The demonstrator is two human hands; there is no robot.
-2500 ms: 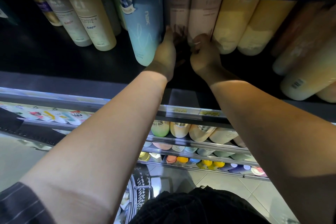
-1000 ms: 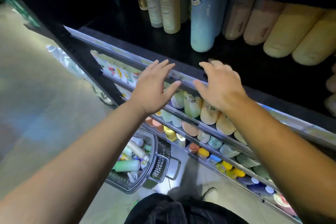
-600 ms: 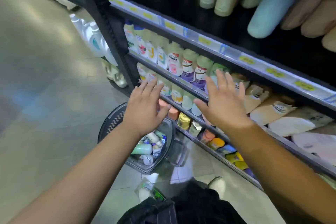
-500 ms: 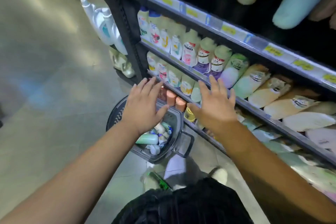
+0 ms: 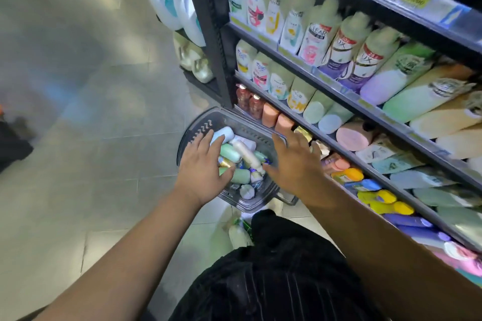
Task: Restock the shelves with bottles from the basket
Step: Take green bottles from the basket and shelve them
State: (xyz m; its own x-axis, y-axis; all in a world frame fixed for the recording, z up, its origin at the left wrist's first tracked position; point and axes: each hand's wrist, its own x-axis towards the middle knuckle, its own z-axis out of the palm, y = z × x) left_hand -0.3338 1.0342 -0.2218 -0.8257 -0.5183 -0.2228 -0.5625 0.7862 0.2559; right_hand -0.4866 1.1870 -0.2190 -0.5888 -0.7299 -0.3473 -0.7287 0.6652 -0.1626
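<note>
Two bare hands, the left hand and the right hand, hover over a dark basket on the tiled floor at the foot of the shelves, fingers spread and grasping nothing. Green, white and pale blue bottles lie jumbled inside the basket. Beside it, stocked toiletries stand in rows below yellow price tags.
</note>
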